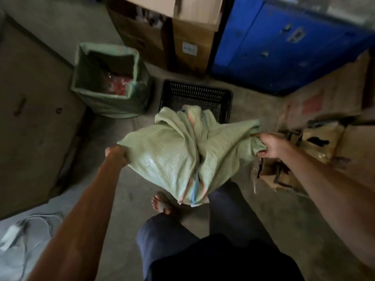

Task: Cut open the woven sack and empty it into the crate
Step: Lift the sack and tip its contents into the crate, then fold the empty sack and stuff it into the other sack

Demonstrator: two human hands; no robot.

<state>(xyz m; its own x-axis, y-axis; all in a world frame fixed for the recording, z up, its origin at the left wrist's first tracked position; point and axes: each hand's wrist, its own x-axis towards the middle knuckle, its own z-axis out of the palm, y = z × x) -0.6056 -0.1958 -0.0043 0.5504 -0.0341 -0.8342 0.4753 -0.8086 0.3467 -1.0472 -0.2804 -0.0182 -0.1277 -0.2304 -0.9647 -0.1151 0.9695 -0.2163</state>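
Sack's up! The woven sack (172, 157) hangs at the black crate's (226, 95) near edge, left hand (115, 154) fisted on one corner, right hand (269, 148) clutching bunched fabric. Emptying looks underway; next, tip its far end over the crate.

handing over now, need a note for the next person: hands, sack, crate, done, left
Left hand grips one corner of the woven sack; right hand grips bunched cloth at the other side.
Sack is held off the floor, at the near edge of the black crate.
Done: sack lifted; an opening cannot be seen.
Left: tip it into the crate, whose visible mesh is bare.
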